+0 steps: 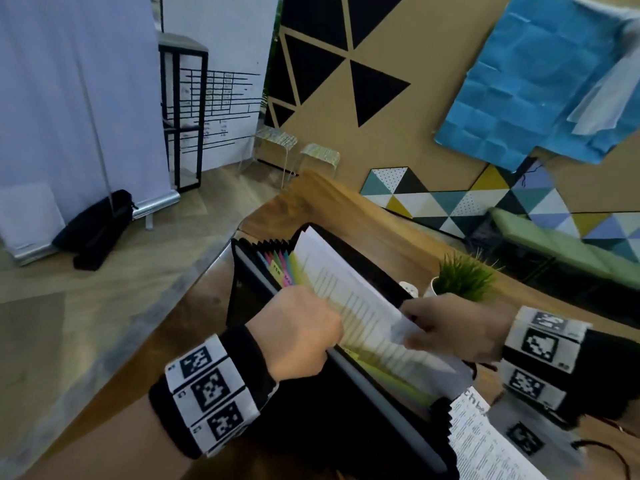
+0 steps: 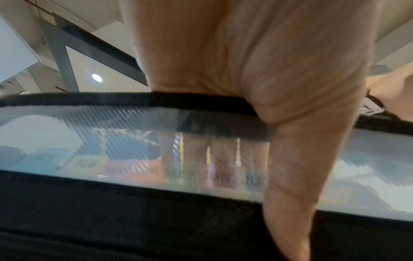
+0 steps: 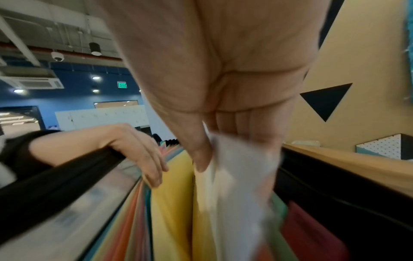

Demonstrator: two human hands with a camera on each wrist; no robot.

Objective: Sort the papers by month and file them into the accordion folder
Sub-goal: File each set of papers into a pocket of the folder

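The black accordion folder [image 1: 247, 306] stands open on the wooden table, its coloured month tabs [image 1: 277, 270] showing. My left hand [image 1: 298, 330] hooks over its front wall, thumb outside on the translucent panel [image 2: 89, 141] and fingers inside holding the dividers forward. My right hand [image 1: 450, 327] pinches the near corner of a white printed sheet [image 1: 346, 292]. In the right wrist view this sheet [image 3: 236, 185] stands down in a pocket behind a yellow divider [image 3: 172, 203], with green and red dividers behind it. The left hand [image 3: 134, 150] is on the folder's rim [image 3: 55, 180].
Another printed sheet [image 1: 485, 441] lies at the folder's near right end. A small potted plant [image 1: 464, 275] stands just beyond my right hand. The table [image 1: 346, 209] ends close to the folder's left side, with floor below. A red cable [image 1: 609, 448] runs at the bottom right.
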